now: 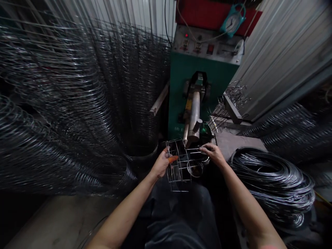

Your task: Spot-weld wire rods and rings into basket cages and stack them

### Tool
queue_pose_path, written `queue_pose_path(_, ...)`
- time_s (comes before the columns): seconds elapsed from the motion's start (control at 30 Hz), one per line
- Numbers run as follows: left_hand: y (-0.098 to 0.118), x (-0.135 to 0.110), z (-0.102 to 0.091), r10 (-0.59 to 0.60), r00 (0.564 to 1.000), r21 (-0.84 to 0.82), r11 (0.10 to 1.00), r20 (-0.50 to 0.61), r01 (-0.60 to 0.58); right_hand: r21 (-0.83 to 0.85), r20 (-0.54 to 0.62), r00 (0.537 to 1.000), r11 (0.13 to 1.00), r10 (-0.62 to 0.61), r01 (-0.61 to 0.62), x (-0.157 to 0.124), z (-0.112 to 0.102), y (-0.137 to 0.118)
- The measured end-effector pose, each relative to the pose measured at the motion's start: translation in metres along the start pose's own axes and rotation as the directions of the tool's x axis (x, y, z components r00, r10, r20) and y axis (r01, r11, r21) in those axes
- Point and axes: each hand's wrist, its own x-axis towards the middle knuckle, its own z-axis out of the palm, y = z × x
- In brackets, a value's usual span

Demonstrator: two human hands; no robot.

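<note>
A rectangular wire basket frame (178,166) of thin bright metal rods is held up in front of me, just below the welding machine's metal arm (194,117). My left hand (162,163) wraps its left side, and one finger wears an orange cot. My right hand (214,154) rests over the upper right rods and appears to grip them. A round wire ring (194,168) shows inside the frame. The frame's far end sits close to the machine's lower parts, which it partly hides.
Large stacks of wire rings (67,103) fill the left. A heavy wire coil (272,183) lies at right, beside finished wire racks (228,110). The green machine's control panel (204,45) stands ahead, below a wall clock (232,20). My dark trousers (181,214) lie beneath the hands.
</note>
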Motion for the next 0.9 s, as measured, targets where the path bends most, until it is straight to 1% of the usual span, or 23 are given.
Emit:
queue_pose_path(0.17, 0.000, 0.001, 0.001, 0.010, 1.000, 0.010, 1.000, 0.004, -0.010, 0.013, 0.001, 1.000, 1.000, 0.025, -0.025, 0.003, 0.000, 0.001)
queue_pose_path(0.33, 0.003, 0.001, 0.003, 0.009, 1.000, 0.010, 1.000, 0.014, -0.009, 0.025, 0.030, 0.998, 0.998, 0.051, -0.052, 0.004, 0.001, 0.003)
queue_pose_path(0.4, 0.004, 0.001, 0.003, 0.006, 1.000, 0.006, 1.000, 0.017, -0.006, 0.025, 0.035, 0.998, 0.999, 0.043, -0.044, 0.002, 0.003, 0.004)
queue_pose_path(0.47, 0.006, 0.001, 0.003, -0.008, 1.000, 0.015, 1.000, 0.006, 0.008, 0.024, 0.006, 1.000, 1.000, 0.007, -0.007, -0.002, 0.003, 0.006)
queue_pose_path(0.53, 0.008, 0.000, 0.003, -0.027, 1.000, 0.018, 0.999, -0.013, 0.027, 0.015, -0.017, 0.998, 0.998, -0.057, 0.057, -0.008, 0.001, 0.010)
queue_pose_path(0.67, 0.006, -0.002, 0.005, -0.045, 0.999, -0.037, 0.998, -0.024, 0.044, -0.051, 0.032, 0.977, 0.976, -0.210, 0.212, -0.018, -0.004, 0.016)
queue_pose_path(0.7, 0.005, -0.002, 0.006, -0.041, 0.999, -0.056, 0.998, -0.024, 0.040, -0.068, 0.026, 0.972, 0.969, -0.235, 0.237, -0.021, -0.004, 0.016)
queue_pose_path(0.8, 0.000, -0.002, 0.010, -0.003, 0.999, -0.121, 0.993, -0.046, -0.002, -0.111, -0.049, 0.962, 0.959, -0.268, 0.262, -0.028, 0.000, 0.012)
queue_pose_path(0.9, -0.002, -0.001, 0.013, 0.063, 0.995, -0.176, 0.982, -0.077, -0.075, -0.121, -0.098, 0.967, 0.967, -0.237, 0.225, -0.033, 0.011, 0.004)
